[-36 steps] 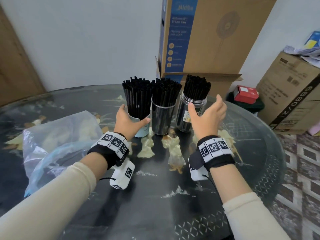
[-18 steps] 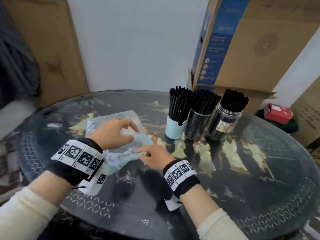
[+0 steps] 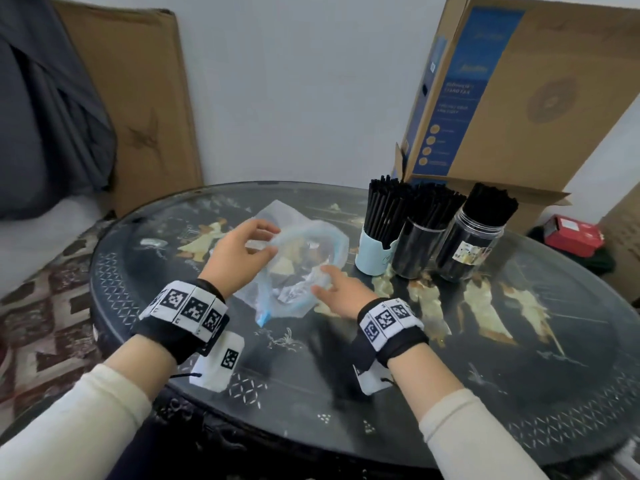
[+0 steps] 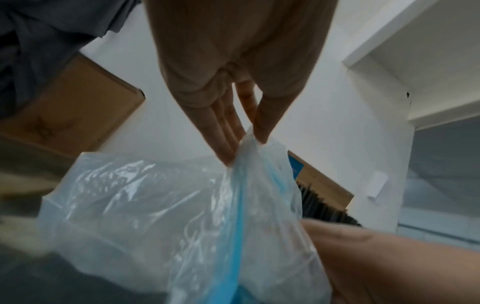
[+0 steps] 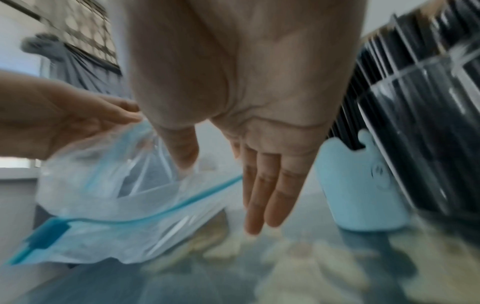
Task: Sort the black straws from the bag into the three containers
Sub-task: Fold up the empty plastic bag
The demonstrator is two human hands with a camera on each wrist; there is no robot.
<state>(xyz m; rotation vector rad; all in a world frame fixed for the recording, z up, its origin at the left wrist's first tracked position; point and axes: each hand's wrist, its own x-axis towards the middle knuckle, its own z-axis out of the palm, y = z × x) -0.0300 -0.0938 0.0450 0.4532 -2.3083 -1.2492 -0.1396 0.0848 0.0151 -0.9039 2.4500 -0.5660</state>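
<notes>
A clear plastic zip bag [image 3: 298,268] with a blue seal lies crumpled on the round dark table [image 3: 346,393]; I see no straws inside it. My left hand [image 3: 266,244] pinches the bag's upper edge between thumb and fingers [image 4: 228,148] and holds it raised. My right hand [image 3: 322,282] is flat with straight fingers [image 5: 262,195], and its thumb touches the bag's [image 5: 124,195] open mouth. Black straws [image 3: 388,206] stand packed in three containers at the right: a light blue cup [image 3: 374,254], a dark jar [image 3: 415,251] and a clear labelled jar [image 3: 467,247].
A tall cardboard fan box [image 3: 512,98] stands behind the containers. Flat cardboard [image 3: 138,109] and dark cloth [image 3: 45,109] lean at the back left. A red box [image 3: 571,233] lies beyond the table's right edge. The cup [image 5: 361,185] stands just right of my right hand.
Both hands left the containers and came to the bag at the left. My left hand has now lifted the bag's edge off the table, and the bag has bunched up.
</notes>
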